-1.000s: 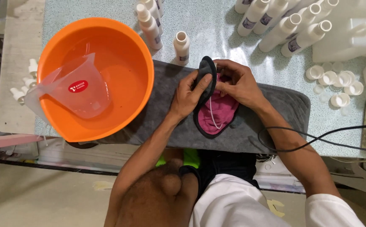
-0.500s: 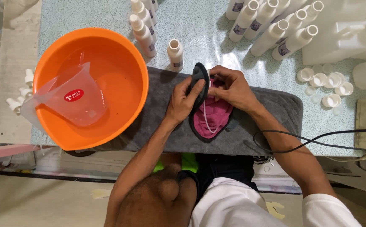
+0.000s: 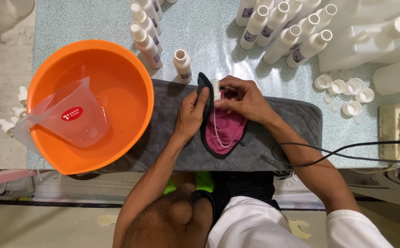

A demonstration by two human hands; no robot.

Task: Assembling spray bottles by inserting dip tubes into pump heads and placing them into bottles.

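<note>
basin [image 3: 131, 82] orange | jug [image 3: 71, 117] clear, red label | towel [image 3: 273, 138] grey | cloth [image 3: 225, 131] magenta, apparently black-edged | bottles [image 3: 282, 36] white | tabletop [image 3: 218, 55] pale speckled

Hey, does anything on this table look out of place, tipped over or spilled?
Mostly tidy. The clear measuring jug lies tilted inside the orange basin, and one small white bottle stands uncapped apart from the rows. No spill shows on the grey towel.

Glossy orange plastic basin [image 3: 131, 78], matt grey towel [image 3: 278, 138], magenta cloth [image 3: 230, 131]
</note>
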